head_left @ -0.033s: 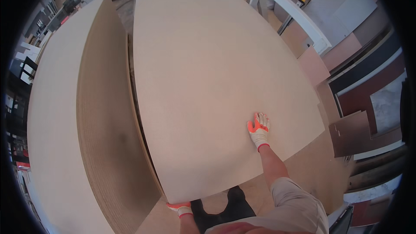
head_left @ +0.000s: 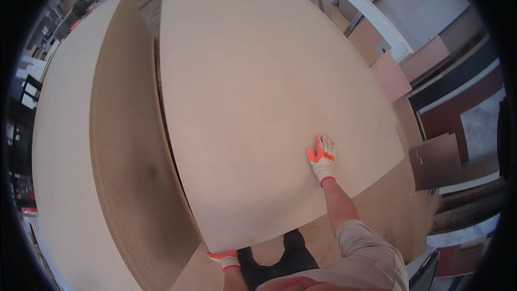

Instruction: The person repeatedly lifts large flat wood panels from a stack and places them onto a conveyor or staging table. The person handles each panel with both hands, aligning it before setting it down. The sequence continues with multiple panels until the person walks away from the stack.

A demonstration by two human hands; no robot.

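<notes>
A large pale board (head_left: 258, 91) fills the middle of the view, its near edge just in front of the wearer's dark-clad legs (head_left: 293, 245). At its near left corner, the edge is met by the gloved left hand (head_left: 223, 258); whether the edge is pinched cannot be told, as the fingers are partly hidden. Farther right, the gloved right hand (head_left: 322, 159) is laid on the top face, opened out, thumb apart. For good control, the corner should be held securely, the right palm kept flat, and pressure shared evenly.

Movement leftward is judged to be limited by a tall stack of sheets (head_left: 132, 145), parted from the board by a narrow dark gap. On the right, a white frame (head_left: 371, 16), a pink panel (head_left: 390, 80) and a brown panel (head_left: 435, 163) crowd the far side.
</notes>
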